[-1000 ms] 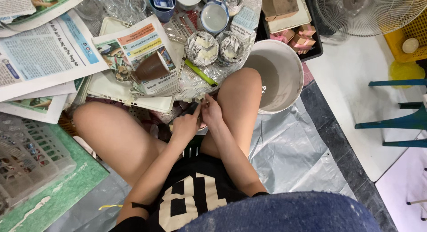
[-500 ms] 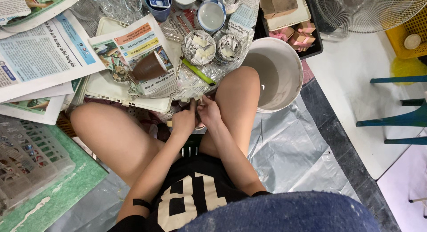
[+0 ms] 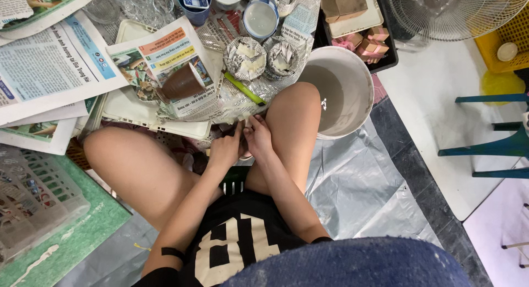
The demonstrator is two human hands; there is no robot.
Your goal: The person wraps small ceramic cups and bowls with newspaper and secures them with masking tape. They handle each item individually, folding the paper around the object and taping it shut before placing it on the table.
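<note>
Both hands (image 3: 242,146) meet between knees; white bucket (image 3: 339,91) beside right knee.

**Where things lie on the floor**

The hands, left hand (image 3: 225,150) and right hand (image 3: 259,137), meet between the knees, touching each other, at the near edge of a spread of newspapers (image 3: 49,72). On that paper a cup (image 3: 182,83) lies tipped on its side, left of a marker (image 3: 244,88). Behind the marker sit two paper-wrapped bowls (image 3: 244,57) side by side. A bucket (image 3: 352,83) stands just right of the right knee. A plastic sheet (image 3: 358,182) covers the floor under the person. A basket (image 3: 33,199) lies at the left. A fan (image 3: 457,11) stands in the far right corner, with chair legs (image 3: 496,146) at the right edge.
</note>
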